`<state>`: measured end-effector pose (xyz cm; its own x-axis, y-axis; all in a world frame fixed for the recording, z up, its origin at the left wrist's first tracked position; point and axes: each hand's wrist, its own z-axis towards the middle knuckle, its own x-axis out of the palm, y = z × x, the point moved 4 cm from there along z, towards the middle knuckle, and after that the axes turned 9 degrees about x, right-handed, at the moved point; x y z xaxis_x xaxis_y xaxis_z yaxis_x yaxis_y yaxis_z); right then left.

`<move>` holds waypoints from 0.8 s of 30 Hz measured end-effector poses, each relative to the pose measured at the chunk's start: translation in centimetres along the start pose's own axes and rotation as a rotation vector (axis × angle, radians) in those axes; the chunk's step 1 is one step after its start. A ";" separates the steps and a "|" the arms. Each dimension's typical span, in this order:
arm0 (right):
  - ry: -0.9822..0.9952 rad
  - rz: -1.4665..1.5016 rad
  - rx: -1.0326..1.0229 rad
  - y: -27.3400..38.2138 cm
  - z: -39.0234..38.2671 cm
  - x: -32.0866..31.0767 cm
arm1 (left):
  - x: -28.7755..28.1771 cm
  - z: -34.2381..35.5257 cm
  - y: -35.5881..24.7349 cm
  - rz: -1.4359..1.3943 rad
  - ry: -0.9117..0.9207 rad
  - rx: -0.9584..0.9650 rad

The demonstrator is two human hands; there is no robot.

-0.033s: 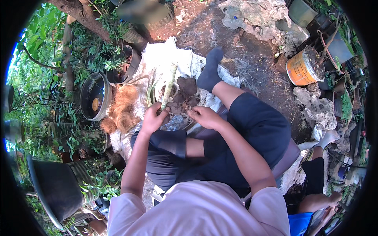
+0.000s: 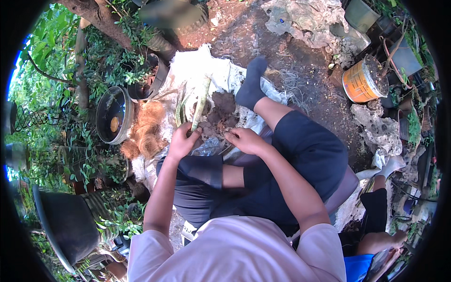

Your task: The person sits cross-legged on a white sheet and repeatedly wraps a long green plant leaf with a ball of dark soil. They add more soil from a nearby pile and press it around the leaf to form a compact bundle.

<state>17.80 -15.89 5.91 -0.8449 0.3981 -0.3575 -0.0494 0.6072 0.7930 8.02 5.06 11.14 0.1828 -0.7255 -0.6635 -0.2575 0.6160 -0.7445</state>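
Observation:
My left hand (image 2: 184,142) is closed round the lower end of a plant with long, thick, pale-green mottled leaves (image 2: 203,101). One leaf points away from me; others curve beside it. My right hand (image 2: 245,140) is a little to the right, thumb and fingertips pinched together; what is between them is too small to make out. Dark brown soil (image 2: 221,107) lies just beyond and between the hands, on a white woven sack (image 2: 185,66). A bit of clear plastic (image 2: 206,149) lies close below the left hand.
Orange-brown fibre (image 2: 146,129) is heaped left of the sack, beside a round black basin (image 2: 101,115). An orange bucket (image 2: 361,85) stands at the right, near pale rocks (image 2: 310,21). My socked foot (image 2: 251,83) rests on the sack's right side. Another person's arm (image 2: 376,242) shows lower right.

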 end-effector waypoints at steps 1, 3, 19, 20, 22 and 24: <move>-0.002 -0.019 -0.010 -0.1 0.0 0.0 | -0.2 0.1 0.3 0.010 -0.007 -0.019; 0.008 -0.047 -0.023 -0.2 0.0 -0.1 | -0.6 0.9 0.3 0.065 -0.042 -0.005; -0.213 0.064 0.085 -2.7 3.7 -4.8 | 4.0 10.3 2.2 0.209 0.143 0.014; -0.215 0.102 0.113 -3.2 4.1 -4.9 | 4.5 10.4 2.7 0.086 0.127 0.013; -0.193 0.123 0.099 -3.7 4.7 -4.6 | 5.6 10.0 3.9 -0.123 0.135 -0.091; -0.146 0.143 0.091 -4.1 5.2 -3.9 | 5.8 9.5 4.1 -0.213 0.117 -0.093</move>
<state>24.10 -16.37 1.52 -0.7532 0.5762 -0.3173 0.1195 0.5942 0.7954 17.09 6.27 3.51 0.1328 -0.8697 -0.4754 -0.3124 0.4185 -0.8528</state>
